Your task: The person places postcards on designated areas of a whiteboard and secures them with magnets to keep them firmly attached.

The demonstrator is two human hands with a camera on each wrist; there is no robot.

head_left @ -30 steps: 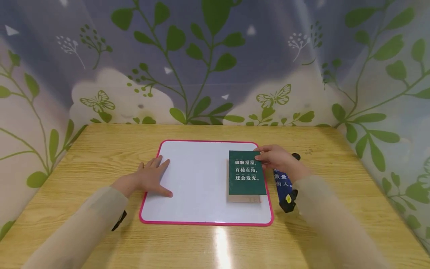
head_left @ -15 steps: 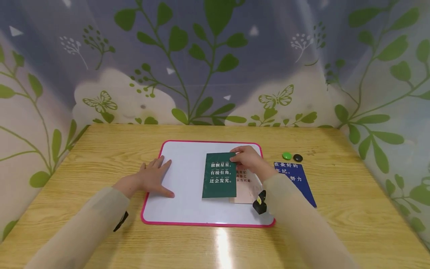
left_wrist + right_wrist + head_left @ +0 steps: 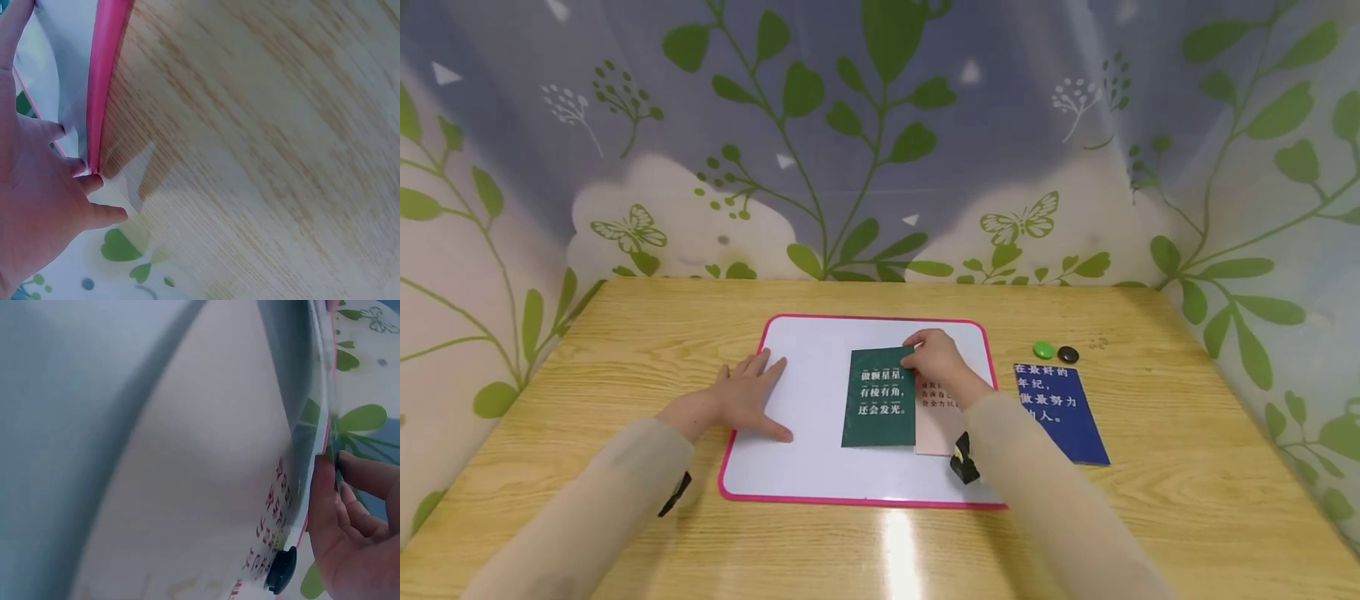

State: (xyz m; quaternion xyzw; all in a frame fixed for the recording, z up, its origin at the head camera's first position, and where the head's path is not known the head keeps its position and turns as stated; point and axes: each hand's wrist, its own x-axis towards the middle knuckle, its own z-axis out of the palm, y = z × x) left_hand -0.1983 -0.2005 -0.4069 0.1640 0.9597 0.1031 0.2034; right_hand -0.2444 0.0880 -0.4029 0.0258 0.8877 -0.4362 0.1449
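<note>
A white board with a pink rim (image 3: pixel 741 492) lies flat on the wooden table. On it is a dark green card (image 3: pixel 880 398) printed with white characters. It partly covers a pale pink card (image 3: pixel 936 425) with red text to its right. My right hand (image 3: pixel 928 358) pinches the green card's top right corner. The right wrist view shows the pale pink card (image 3: pixel 206 487) up close, my fingers (image 3: pixel 350 506) at its edge, and a small black round piece (image 3: pixel 281 570) on it. My left hand (image 3: pixel 748 398) lies flat on the board's left edge, fingers spread, with the pink rim (image 3: pixel 106 81) beside it.
A blue card (image 3: pixel 1060 410) with white characters lies on the table right of the board. A green magnet (image 3: pixel 1042 349) and a black magnet (image 3: pixel 1067 354) sit just behind it. Leaf-patterned walls enclose the table (image 3: pixel 625 333) on three sides.
My right hand slid the green card leftward from the board's right edge toward the middle, uncovering the pale pink card, the blue card and the two magnets. My left hand stayed put.
</note>
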